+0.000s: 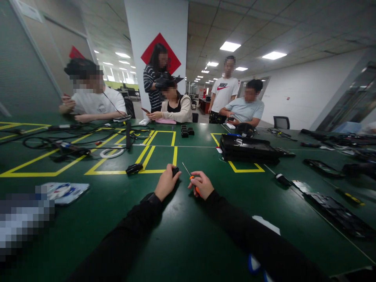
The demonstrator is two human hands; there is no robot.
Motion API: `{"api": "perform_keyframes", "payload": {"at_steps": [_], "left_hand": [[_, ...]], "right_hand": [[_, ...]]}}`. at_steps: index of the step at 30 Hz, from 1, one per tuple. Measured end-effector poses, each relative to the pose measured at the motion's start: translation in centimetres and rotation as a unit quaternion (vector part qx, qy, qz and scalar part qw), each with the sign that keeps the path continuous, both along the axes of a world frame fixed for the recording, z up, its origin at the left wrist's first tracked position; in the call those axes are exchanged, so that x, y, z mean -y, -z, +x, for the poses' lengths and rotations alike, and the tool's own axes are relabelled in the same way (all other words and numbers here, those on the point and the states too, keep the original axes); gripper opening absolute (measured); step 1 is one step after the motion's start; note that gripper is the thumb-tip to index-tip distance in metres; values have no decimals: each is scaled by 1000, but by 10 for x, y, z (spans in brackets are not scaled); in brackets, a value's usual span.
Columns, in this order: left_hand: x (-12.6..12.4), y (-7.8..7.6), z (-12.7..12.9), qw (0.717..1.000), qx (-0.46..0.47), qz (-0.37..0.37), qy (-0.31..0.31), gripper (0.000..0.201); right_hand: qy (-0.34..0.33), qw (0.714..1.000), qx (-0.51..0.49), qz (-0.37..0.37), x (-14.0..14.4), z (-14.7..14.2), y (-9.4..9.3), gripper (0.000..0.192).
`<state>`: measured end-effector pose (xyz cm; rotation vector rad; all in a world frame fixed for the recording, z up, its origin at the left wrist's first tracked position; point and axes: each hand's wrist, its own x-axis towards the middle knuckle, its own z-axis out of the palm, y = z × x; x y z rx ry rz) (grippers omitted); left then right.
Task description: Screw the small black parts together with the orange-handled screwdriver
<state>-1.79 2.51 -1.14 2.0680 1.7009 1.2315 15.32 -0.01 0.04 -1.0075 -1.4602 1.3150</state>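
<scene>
My left hand (167, 182) is closed around a small black part (175, 171), most of which the fingers hide. A short way to its right, my right hand (203, 185) grips a screwdriver by its orange handle (197, 190). The thin metal shaft (186, 169) points up and left, its tip apart from the black part. Both hands are over the green table (176, 243). To the left of my left hand lies another small black part (134, 168), beside the yellow tape.
Black stacked casings (249, 149) stand at right, near a second screwdriver (282, 179) and a yellow-handled one (351, 198). Cables (38, 141) and a white coil (112, 153) spread over the left. Small black blocks (187, 131) sit ahead. Several people are across the table.
</scene>
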Motion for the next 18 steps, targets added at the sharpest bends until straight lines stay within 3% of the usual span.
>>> {"api": "perform_keyframes", "payload": {"at_steps": [6, 18], "left_hand": [[-9, -3, 0, 987, 141, -41, 68, 33], [0, -12, -5, 986, 132, 1, 102, 23]], "right_hand": [[5, 998, 68, 16, 5, 0, -5, 21], [-8, 993, 116, 34, 10, 3, -9, 20]]}}
